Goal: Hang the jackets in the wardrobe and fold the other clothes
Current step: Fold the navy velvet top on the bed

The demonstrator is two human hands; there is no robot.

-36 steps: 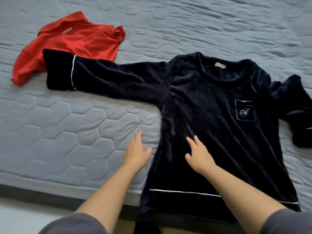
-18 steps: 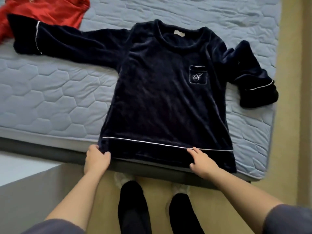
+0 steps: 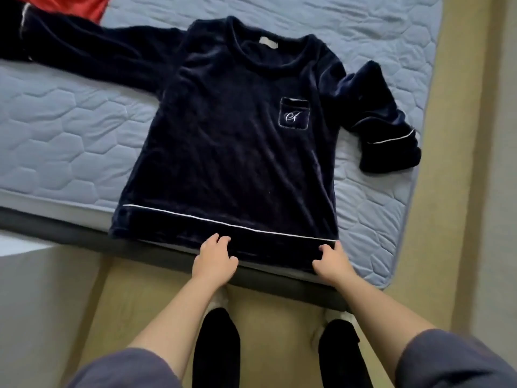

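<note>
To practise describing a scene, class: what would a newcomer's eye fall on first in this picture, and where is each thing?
A dark navy top lies spread face up on the blue quilted mattress, one sleeve stretched toward the picture's left, the other bunched at its right. The left hand and right hand grip its hem at the near bed edge. A red garment peeks in at top left.

Free room on the mattress [image 3: 70,141]
Bare at centre left and upper right; the dark top [image 3: 229,141] fills the middle, a red garment [image 3: 84,7] crowds the upper left.
</note>
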